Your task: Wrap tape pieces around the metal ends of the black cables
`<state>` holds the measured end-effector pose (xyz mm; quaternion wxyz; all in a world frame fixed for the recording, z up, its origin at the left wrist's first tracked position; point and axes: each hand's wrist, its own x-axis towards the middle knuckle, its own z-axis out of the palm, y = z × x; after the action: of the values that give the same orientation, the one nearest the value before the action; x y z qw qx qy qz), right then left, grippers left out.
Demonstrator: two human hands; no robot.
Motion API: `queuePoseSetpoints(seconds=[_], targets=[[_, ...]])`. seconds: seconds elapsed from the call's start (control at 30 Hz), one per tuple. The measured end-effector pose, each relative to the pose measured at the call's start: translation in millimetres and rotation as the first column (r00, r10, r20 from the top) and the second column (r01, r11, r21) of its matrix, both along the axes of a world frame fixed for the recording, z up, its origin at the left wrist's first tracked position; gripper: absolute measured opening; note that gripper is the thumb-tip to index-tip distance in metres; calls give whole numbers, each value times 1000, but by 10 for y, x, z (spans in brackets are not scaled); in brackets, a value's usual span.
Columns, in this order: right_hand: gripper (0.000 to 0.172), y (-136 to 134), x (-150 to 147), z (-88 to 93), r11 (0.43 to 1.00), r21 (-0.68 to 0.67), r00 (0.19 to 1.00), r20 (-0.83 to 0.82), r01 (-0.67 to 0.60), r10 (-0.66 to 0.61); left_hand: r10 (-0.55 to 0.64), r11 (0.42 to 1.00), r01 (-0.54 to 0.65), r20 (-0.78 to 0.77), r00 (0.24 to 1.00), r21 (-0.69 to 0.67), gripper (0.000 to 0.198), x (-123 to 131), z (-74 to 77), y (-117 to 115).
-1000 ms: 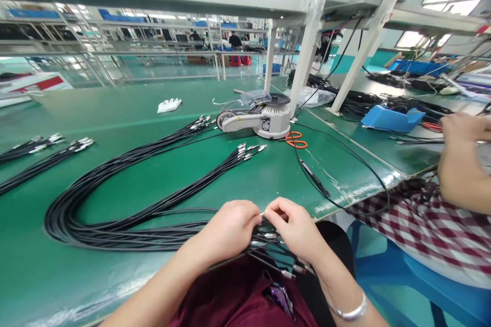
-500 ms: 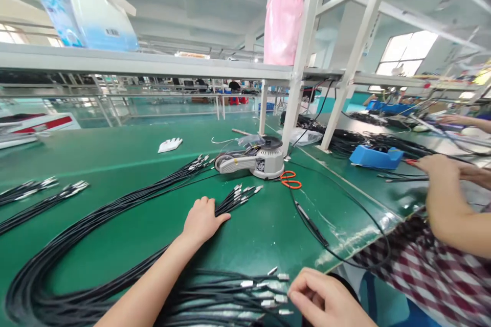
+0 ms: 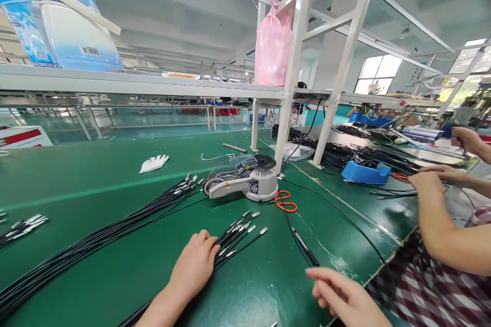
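My left hand [image 3: 197,260] is closed around a bundle of black cables [image 3: 226,242], just behind their silver plug ends. It rests low over the green tabletop. My right hand [image 3: 343,294] is near the front edge with fingers loosely bent and apart, and I see nothing in it. Just beyond its fingertips lies a black pen-shaped tool [image 3: 306,249]. Past the left hand sits a grey round tape dispenser [image 3: 261,181], with orange-handled scissors [image 3: 286,201] beside it. The plug ends of another long cable bundle [image 3: 153,204] lie against the dispenser's left side.
A white glove [image 3: 154,163] lies left of the dispenser. White frame posts [image 3: 293,76] rise behind it, carrying a shelf [image 3: 153,83]. At the right, a co-worker's arms [image 3: 437,214] reach over the table by a blue tape holder [image 3: 366,172]. More plug ends [image 3: 25,227] lie far left.
The view has tilted up and shifted. My left hand still grips the cables, whose plug ends are more fanned out. My right hand has moved away from the loose plugs at the bottom, which are mostly out of view.
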<state>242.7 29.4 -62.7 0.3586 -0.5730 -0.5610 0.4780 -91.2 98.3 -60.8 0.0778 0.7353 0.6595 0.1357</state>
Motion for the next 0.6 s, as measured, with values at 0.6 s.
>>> queuePoseSetpoints(seconds=[0.6], targets=[[25, 2354, -1763, 736, 909, -254, 730, -541, 331, -417, -38, 997, 40, 39, 999, -73, 38, -6, -66, -97]])
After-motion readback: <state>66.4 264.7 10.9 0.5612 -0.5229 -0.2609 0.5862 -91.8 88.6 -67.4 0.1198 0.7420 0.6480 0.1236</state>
